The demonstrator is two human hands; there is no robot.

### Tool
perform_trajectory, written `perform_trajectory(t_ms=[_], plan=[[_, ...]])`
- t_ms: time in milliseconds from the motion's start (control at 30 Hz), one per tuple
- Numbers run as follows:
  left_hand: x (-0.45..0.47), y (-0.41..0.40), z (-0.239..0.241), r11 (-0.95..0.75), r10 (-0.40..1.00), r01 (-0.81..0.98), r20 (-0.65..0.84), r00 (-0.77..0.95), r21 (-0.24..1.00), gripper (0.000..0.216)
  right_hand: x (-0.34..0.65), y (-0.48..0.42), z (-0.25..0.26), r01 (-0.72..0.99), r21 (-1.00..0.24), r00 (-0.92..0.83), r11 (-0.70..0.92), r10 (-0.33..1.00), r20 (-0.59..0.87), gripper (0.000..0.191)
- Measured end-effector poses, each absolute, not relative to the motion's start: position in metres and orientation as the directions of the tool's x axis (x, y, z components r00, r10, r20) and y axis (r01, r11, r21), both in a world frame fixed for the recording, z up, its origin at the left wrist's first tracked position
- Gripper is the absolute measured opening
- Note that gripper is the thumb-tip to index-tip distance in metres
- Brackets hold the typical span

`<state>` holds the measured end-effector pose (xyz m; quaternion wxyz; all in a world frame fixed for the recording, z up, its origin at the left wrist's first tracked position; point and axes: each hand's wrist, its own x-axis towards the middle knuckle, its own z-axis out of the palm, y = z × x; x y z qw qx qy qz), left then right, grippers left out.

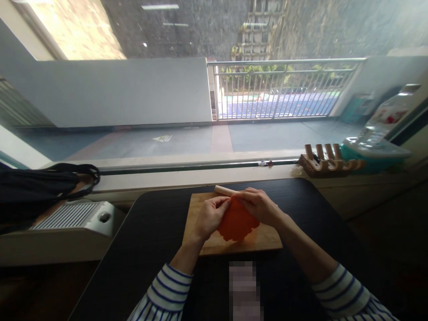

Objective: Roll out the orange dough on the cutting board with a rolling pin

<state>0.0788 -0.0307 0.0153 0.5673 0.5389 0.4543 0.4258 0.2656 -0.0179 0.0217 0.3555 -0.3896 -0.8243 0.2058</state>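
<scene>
Left hand: the left hand [209,218] sits at lower centre of the frame, fingers curled in, thumb and fingertips pinched on the upper left edge of the orange sheet [236,226].
Right hand: the right hand [259,207] is just beside it, fingers bent down and closed over the sheet's upper right edge.
Orange sheet: thin, flat and ragged-edged, lifted at its top between both hands, its lower part lying on the wooden cutting board [265,241].
Rolling pin: a pale wooden rolling pin [223,190] lies at the board's far edge, behind the fingers.
Board: centred on the dark table [150,232].
Windowsill: a wooden rack [329,162] at right, a black bag [40,187] at left.
</scene>
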Motion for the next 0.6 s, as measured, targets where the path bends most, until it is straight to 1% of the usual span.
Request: perform_trajectory(t_ms=[67,167,300,400,500,600], plan=[[0.079,-0.031,0.016,0.077,0.964,-0.038,-0.064,0.259,0.996,0.038,0.266,-0.017,0.021,0.485,-0.609,-0.456,0.627,0.776,0.436,0.031],[0.079,-0.03,0.018,0.098,0.953,-0.078,-0.071,0.293,0.992,0.038,0.266,-0.016,0.017,0.426,-0.676,-0.442,0.601,0.79,0.424,0.03],[0.079,-0.029,0.017,0.063,0.979,-0.068,-0.049,0.2,0.996,0.031,0.265,-0.017,0.014,0.314,-0.809,-0.409,0.496,0.84,0.356,0.029],[0.078,-0.029,0.017,0.067,0.976,-0.065,-0.052,0.211,0.996,0.03,0.262,-0.017,0.012,0.24,-0.887,-0.366,0.396,0.883,0.295,0.028],[0.078,-0.031,0.019,0.072,0.974,-0.026,-0.064,0.216,0.997,0.029,0.259,-0.016,0.011,0.203,-0.915,-0.322,0.348,0.906,0.273,0.024],[0.078,-0.032,0.022,0.067,0.978,-0.003,-0.065,0.199,0.998,0.03,0.259,-0.016,0.012,0.234,-0.907,-0.307,0.351,0.912,0.273,0.021]])
